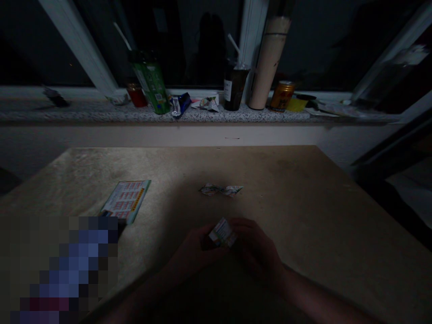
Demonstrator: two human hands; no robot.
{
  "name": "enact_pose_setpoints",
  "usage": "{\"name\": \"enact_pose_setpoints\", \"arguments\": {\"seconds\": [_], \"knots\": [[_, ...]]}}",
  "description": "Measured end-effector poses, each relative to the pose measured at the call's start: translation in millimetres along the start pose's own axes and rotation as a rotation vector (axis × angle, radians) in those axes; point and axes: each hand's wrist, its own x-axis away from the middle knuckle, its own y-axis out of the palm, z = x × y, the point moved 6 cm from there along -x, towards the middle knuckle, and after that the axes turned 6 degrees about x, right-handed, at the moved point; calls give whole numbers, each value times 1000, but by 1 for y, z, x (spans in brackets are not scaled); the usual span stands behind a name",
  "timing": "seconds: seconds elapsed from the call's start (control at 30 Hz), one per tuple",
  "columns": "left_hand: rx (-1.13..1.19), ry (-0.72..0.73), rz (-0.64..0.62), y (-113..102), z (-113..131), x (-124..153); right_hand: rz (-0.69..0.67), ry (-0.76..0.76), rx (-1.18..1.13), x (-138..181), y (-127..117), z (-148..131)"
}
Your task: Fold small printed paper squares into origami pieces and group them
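Observation:
A small folded piece of printed paper [222, 233] is held low over the near middle of the table. My left hand [194, 247] is closed on its left side, thumb along the lower edge. My right hand [254, 245] curls around the right side, its fingertips at the paper; dim light hides part of the grip. Just beyond both hands, a bow-shaped folded paper [221, 190], pinched in its middle, lies flat. To the left lies a printed sheet or booklet [130, 198] with rows of red print.
The wooden table [286, 180] meets a wall below a speckled windowsill [202, 117]. On the sill stand a green carton [151, 85], a dark cup with straw [233, 87], a tall pale flask [268, 67], a can [282, 96] and crumpled wrappers [180, 104]. A pixelated patch covers the lower left.

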Motion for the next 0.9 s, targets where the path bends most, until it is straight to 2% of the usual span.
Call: {"name": "enact_pose_setpoints", "arguments": {"seconds": [0.1, 0.17, 0.27, 0.4, 0.5, 0.6, 0.9], "knots": [[-101, -44, -3, 0, -2, 1, 29, 220, -1, -1, -2, 12], [-138, -61, -1, 0, -2, 2, -50, 276, 41, -3, 3, 16], [-185, -60, 3, 1, -3, 2, -205, 250, 82, -7, 13, 16], [-208, -92, -15, 2, -6, 2, -297, 257, 28, -5, 19, 16], [-203, -121, -44, 4, -7, 2, -326, 273, -4, -3, 20, 16], [-203, -142, -41, 5, -6, 3, -350, 214, -16, -3, 22, 12], [-281, -73, -10, 2, -12, 2, -385, 112, 97, -3, 29, 10]]}}
